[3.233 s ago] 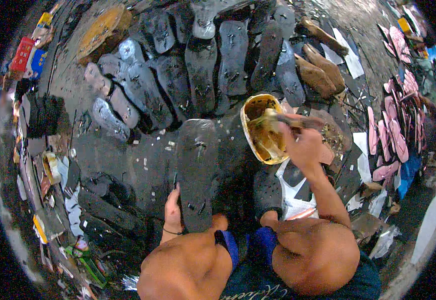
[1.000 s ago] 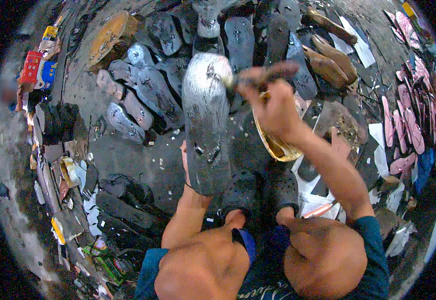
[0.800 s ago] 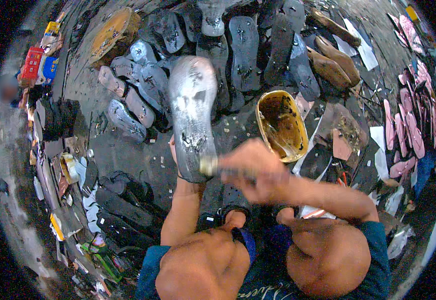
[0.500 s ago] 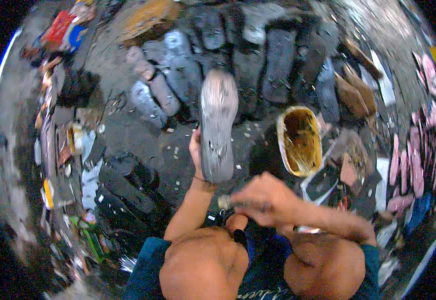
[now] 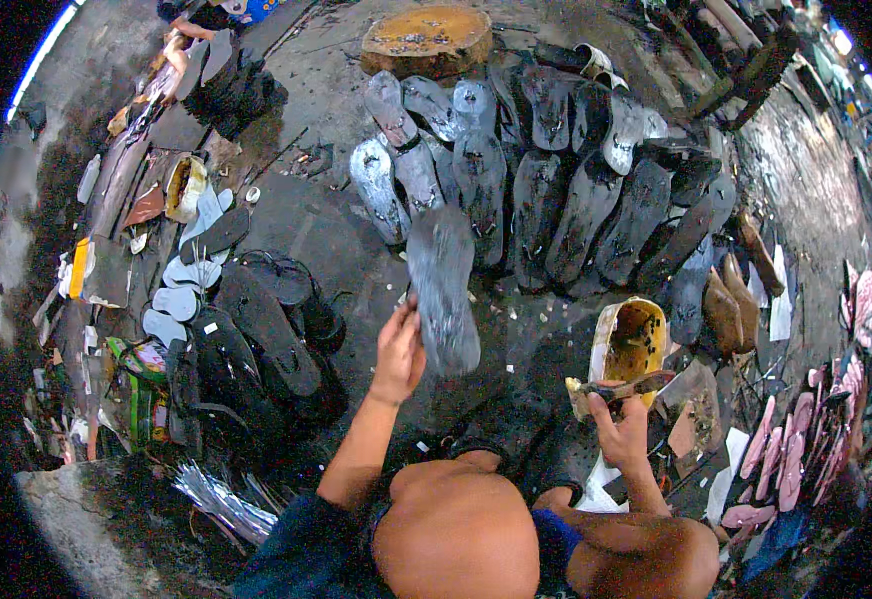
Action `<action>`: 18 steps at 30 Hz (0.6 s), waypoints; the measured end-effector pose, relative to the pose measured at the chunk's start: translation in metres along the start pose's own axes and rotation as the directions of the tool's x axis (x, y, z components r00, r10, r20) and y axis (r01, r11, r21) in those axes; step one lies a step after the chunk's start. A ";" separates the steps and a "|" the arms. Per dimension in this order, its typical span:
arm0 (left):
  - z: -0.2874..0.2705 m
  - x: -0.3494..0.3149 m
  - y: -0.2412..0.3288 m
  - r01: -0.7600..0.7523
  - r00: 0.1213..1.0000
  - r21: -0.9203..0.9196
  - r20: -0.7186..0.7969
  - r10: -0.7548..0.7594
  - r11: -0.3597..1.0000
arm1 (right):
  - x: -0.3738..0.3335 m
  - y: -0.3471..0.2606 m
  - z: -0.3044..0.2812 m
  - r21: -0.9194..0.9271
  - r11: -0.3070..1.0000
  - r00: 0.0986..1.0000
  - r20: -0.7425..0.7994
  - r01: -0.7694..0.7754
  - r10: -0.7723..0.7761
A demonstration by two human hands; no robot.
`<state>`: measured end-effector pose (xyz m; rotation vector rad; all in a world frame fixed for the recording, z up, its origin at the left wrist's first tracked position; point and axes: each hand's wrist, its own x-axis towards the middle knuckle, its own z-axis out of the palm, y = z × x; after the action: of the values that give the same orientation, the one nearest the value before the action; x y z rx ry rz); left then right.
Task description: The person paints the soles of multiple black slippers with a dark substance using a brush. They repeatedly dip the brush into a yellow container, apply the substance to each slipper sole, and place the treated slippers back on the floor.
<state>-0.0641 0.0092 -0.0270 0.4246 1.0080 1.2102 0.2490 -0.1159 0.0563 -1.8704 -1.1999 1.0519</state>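
My left hand [image 5: 400, 349] grips a dark grey shoe sole [image 5: 443, 290] by its near left edge, holding it lengthwise in front of me. The sole is slightly blurred, and the fingertips behind it are hidden. At the near rim of a cut-open pale plastic container [image 5: 604, 334], my right hand [image 5: 624, 429] is closed around a short brown brush-like tool [image 5: 641, 383] with a pale lump at its left end. Yellow-brown residue coats the container's inside. Whether the tool touches the rim I cannot tell.
Beyond the held sole, several dark soles [image 5: 536, 220] lie in rows on the ground. A round wooden block [image 5: 426, 40] sits behind them. More black footwear [image 5: 266, 329] is at the left, with a green container [image 5: 141, 384]. Pink strips [image 5: 791, 449] are piled at the right.
My right hand has moved right, from near my knees to the container, with the tool. The sole in my left hand looks darker and less shiny. The head view has shifted.
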 end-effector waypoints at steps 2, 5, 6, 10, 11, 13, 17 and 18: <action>0.017 0.040 0.022 0.029 0.981 -0.199 0.193 0.011 0.980 | 0.002 0.001 0.000 -0.013 1.000 0.999 0.016 0.028 -0.028; 0.003 0.098 0.032 -0.051 0.999 -0.188 -0.003 0.051 0.981 | 0.000 0.004 0.004 -0.039 0.998 0.998 0.035 0.046 -0.045; 0.009 0.107 0.035 -0.133 0.983 -0.079 -0.137 0.122 0.988 | 0.002 0.009 -0.002 -0.020 0.997 0.997 -0.028 0.073 -0.074; -0.060 0.044 0.070 -0.118 0.509 0.915 0.390 0.767 -0.386 | 0.003 0.020 -0.042 -0.225 0.973 0.952 -0.305 -0.058 -0.014; -0.064 0.013 0.079 0.255 0.606 0.877 0.183 0.774 -0.407 | 0.004 0.022 -0.051 -0.313 0.936 0.933 -0.357 -0.163 0.043; -0.102 -0.019 0.092 0.474 0.722 0.778 -0.075 0.688 -0.412 | 0.016 0.044 -0.057 -0.490 0.868 0.919 -0.374 -0.083 -0.123; -0.147 -0.079 0.114 0.194 0.783 0.922 0.060 0.619 -0.335 | 0.064 0.067 -0.034 -0.607 0.794 0.920 -0.300 0.020 -0.253; -0.131 -0.090 0.119 0.132 0.786 0.959 0.053 0.616 -0.251 | 0.073 0.075 -0.034 -0.602 0.797 0.916 -0.295 0.042 -0.271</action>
<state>-0.2402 -0.0613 0.0300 1.8448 2.4638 0.4825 0.3274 -0.0781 -0.0122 -2.2386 -1.5265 0.1993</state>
